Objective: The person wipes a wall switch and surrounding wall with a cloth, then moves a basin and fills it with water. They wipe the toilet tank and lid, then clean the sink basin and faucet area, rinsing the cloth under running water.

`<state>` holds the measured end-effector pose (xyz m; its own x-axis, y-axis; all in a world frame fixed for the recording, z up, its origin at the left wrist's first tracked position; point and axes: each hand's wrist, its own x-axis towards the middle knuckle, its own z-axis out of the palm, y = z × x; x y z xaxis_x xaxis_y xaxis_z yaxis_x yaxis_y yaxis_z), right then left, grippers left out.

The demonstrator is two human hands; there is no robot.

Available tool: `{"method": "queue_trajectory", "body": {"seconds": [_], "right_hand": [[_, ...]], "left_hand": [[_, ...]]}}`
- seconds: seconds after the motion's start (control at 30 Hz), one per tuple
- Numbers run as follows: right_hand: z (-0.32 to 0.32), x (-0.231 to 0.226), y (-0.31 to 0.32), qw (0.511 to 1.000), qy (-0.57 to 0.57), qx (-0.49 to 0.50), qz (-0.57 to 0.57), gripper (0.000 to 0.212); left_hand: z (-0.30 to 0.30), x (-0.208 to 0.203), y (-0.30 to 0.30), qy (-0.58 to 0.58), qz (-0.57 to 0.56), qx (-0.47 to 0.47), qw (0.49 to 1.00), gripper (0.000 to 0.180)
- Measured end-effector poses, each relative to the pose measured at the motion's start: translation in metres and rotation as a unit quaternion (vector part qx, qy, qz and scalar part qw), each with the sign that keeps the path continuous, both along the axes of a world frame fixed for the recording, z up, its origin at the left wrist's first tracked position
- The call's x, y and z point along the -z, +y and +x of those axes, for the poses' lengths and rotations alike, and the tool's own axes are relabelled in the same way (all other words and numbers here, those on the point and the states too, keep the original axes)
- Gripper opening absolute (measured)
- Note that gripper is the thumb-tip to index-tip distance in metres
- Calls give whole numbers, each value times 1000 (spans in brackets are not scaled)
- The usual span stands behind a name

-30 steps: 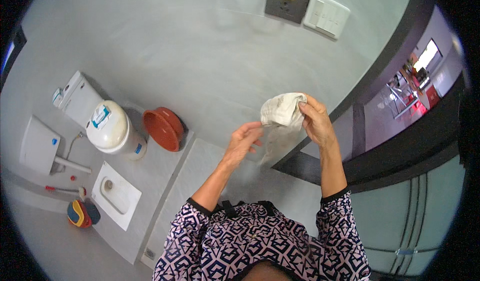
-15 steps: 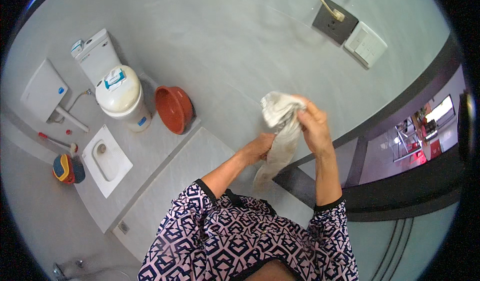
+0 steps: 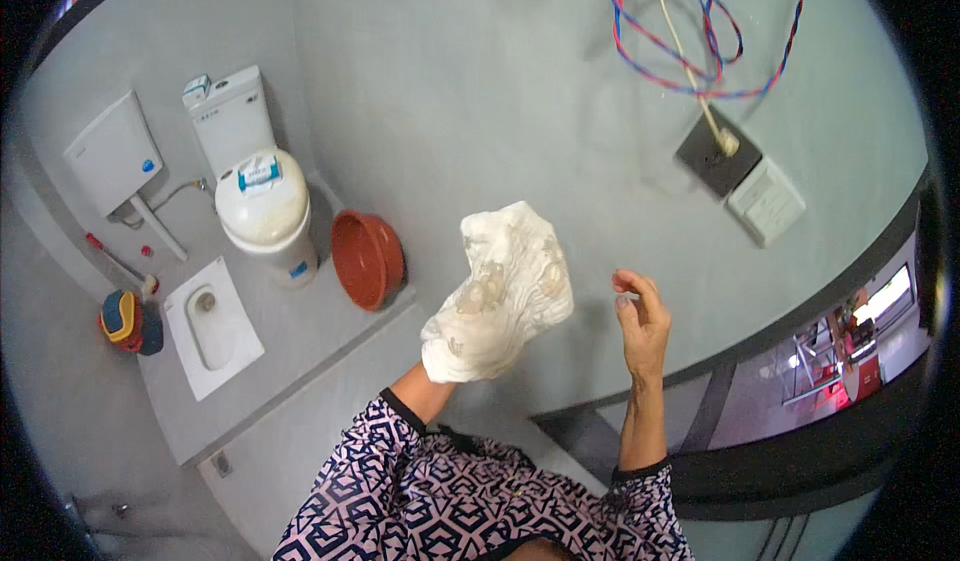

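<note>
A crumpled white cloth (image 3: 512,286) with greyish stains covers my left hand, whose wrist and forearm (image 3: 422,391) come out below it. The fingers of that hand are hidden by the fabric, so their grip does not show. Off to the right of the cloth, my right hand (image 3: 645,323) is raised and holds nothing. Its fingers are bent, with a gap between them and the thumb, and it does not touch the cloth.
At left are a white toilet (image 3: 265,206), a squat pan (image 3: 213,326), a cistern (image 3: 115,156) and a colourful bucket (image 3: 125,323). A reddish-brown basin (image 3: 367,261) stands nearer. On the wall are twisted cords (image 3: 690,86), a socket (image 3: 718,156) and a switch panel (image 3: 766,203). A doorway lies right.
The cloth was stretched between both hands; now it spreads over my left hand, and my right hand has let go. The view has shifted, bringing more cord into sight.
</note>
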<state>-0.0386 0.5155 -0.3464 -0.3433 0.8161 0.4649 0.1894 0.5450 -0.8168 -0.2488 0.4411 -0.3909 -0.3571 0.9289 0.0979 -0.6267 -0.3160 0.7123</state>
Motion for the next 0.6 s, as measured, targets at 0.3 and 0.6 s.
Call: {"method": "queue_trajectory", "body": {"seconds": [0.3, 0.6], "right_hand": [[-79, -47, 107, 847, -208, 220, 437, 39], [-97, -34, 136, 708, -248, 344, 565, 31]], "left_hand": [[-30, -29, 137, -310, 153, 257, 903, 29], [-42, -36, 223, -811, 14, 457, 364, 27]]}}
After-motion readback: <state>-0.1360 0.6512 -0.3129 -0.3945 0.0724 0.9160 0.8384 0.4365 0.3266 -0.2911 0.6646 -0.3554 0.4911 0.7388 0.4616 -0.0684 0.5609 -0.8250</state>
